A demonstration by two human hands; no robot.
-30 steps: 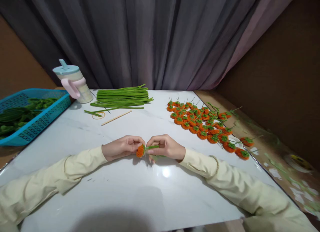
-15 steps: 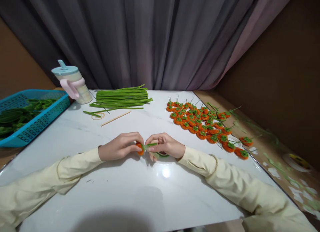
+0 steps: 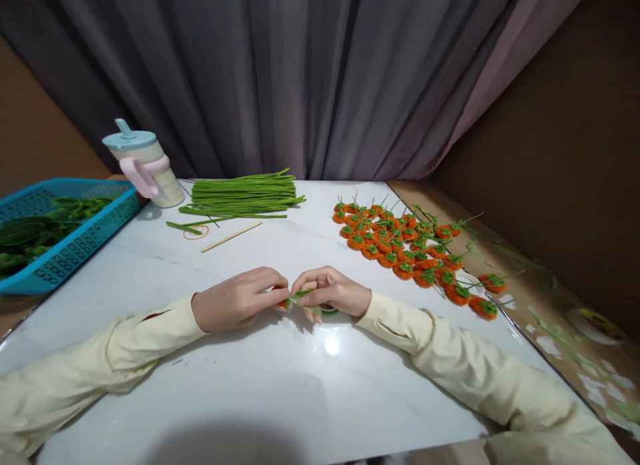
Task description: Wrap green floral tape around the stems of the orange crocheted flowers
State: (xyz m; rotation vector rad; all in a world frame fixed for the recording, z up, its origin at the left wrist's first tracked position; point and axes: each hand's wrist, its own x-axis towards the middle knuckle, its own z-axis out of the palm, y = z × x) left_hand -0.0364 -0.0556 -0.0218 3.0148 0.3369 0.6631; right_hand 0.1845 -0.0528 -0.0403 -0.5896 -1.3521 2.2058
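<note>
Head view: left hand (image 3: 243, 298) pinched orange chenille fruit (image 3: 285, 304), presumably to steady it; right hand (image 3: 334, 293) pinched green strip (image 3: 303, 293), apparently for tautness.

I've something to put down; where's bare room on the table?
Widest: the near table between left sleeve and right sleeve, bar a few specks. Another patch lies between the green stems and orange pieces. Crowded: the right side, with those pieces; the far left, with cup and stems; the middle, where left hand and right hand nearly meet.

Bright glare (image 3: 331, 345) spots the white tabletop (image 3: 240, 371); a soft shadow (image 3: 230, 443) darkens its near edge.
</note>
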